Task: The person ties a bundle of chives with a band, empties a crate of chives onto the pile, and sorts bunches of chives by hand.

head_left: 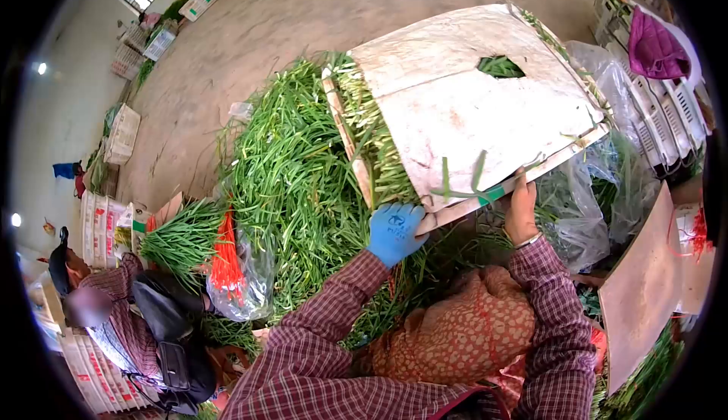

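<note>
A stained white sheet (pixel 455 109) with a dark-edged hole lies over a wooden-edged frame, and long green leafy stalks (pixel 379 124) stick out along its left side. My left hand (pixel 397 230), in a blue glove, is closed on the frame's near left corner. Bare, my right hand (pixel 521 211) grips the near wooden edge (pixel 546 165), its fingers curled over the rim beside a green patch. A few loose green blades lie on the sheet by that edge. A large heap of green stalks (pixel 296 154) touches the frame's left side.
Clear plastic (pixel 584 215) and white crates (pixel 660 116) stand to the right, near a leaning board (pixel 641 291). At left are a bunch of red ties (pixel 226 257), a plastic bag (pixel 246 280) and a seated person (pixel 129 321). More crates (pixel 121 135) line the wall.
</note>
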